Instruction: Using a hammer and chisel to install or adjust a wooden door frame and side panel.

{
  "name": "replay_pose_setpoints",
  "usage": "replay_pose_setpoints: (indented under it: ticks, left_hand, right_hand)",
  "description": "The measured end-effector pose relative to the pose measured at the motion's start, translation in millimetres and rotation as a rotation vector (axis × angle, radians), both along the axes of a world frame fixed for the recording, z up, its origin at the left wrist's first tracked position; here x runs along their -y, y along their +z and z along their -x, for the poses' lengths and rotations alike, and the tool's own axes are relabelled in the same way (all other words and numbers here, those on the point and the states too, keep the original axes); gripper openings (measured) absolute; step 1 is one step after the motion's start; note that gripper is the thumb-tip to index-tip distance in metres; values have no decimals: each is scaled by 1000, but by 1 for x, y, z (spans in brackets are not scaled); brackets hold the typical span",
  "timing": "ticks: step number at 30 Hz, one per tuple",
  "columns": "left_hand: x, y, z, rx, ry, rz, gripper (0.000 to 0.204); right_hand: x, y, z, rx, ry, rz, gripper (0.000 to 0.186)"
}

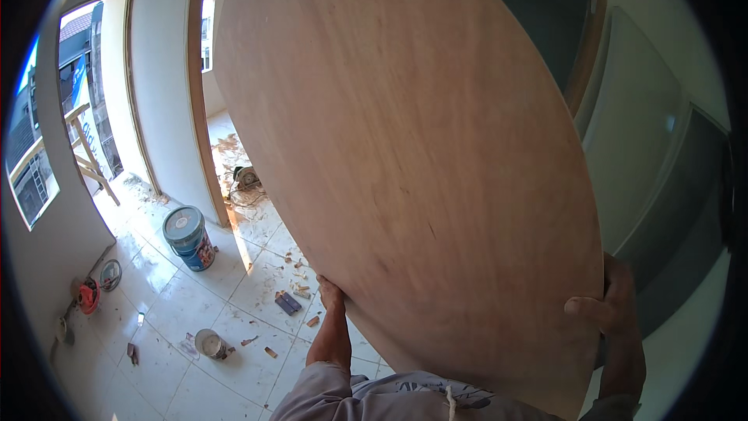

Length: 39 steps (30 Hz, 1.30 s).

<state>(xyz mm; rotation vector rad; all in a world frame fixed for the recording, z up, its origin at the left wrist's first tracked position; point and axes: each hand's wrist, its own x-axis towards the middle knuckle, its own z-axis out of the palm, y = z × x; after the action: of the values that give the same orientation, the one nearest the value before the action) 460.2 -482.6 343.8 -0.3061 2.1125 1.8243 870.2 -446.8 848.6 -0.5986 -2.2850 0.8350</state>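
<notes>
Head view: broad plywood panel (405, 171) stands upright, close in front of the person's torso, right of a wooden door frame (214, 125) and above the tiled floor (167, 304); bottom edge hidden. I judge it stiff, fairly heavy and awkward by breadth, its smooth face slippery to a flat palm; best held by both long edges. Right hand (615, 304) grips one: thumb on the face, fingers curled behind. Left hand (333, 292) touches the opposite edge; fingers mostly hidden, closure unclear.
</notes>
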Motion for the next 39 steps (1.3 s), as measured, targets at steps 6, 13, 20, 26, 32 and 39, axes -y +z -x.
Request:
replay_pose_setpoints:
  ticks: [6,13,20,26,32,39]
  left_hand:
    - [40,209,34,-780,166,-151,61]
    - [104,360,35,-1717,-384,88,87]
    - [93,371,51,-1720,-1009,564,76]
    - [96,320,107,-1474,-1332,744,66]
    - [97,257,133,-1462,-1238,593,61]
    - [99,208,151,-1265,-1365,620,57]
  right_hand:
    - [-17,-42,100,149,95,-70,66]
    - [-8,-88,207,398,110,-143,58]
    - [-5,-154,279,598,141,-109,57]
    - [4,-210,326,721,225,-166,59]
    - [5,-257,357,751,262,-92,58]
    - [7,-307,381,895,302,-56,49]
